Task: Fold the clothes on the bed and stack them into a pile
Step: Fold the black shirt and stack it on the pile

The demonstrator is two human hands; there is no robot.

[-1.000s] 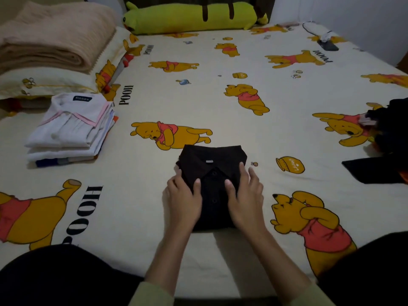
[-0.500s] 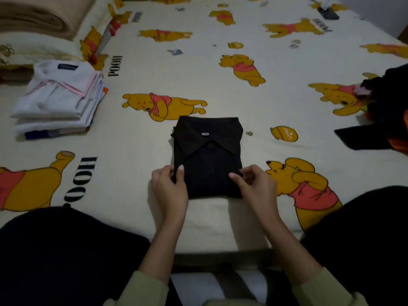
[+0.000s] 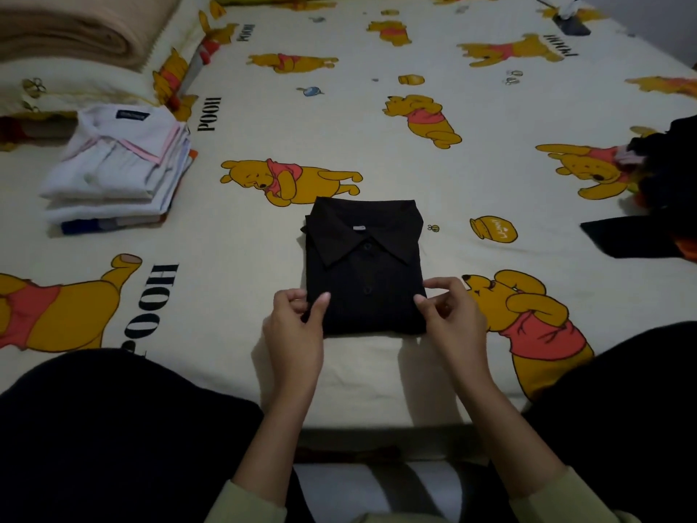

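A black collared shirt [image 3: 364, 266], folded into a neat rectangle with its collar up, lies on the cartoon-bear bed sheet [image 3: 377, 118] just in front of me. My left hand [image 3: 294, 326] pinches its lower left edge, thumb on top. My right hand [image 3: 450, 315] pinches the lower right edge, fingers curled at the side. A pile of folded clothes [image 3: 117, 171], topped by a white shirt with pink trim, stands at the left. Unfolded dark clothes [image 3: 656, 190] lie heaped at the right edge.
A folded beige blanket [image 3: 71, 32] rests on a pillow [image 3: 75, 88] at the far left. A small dark object [image 3: 571, 24] lies at the far right corner. My dark-clad knees [image 3: 113, 428] flank the bed's near edge.
Both hands slid from flat on the shirt's front down to its lower side edges and now pinch them. The view tilted downward.
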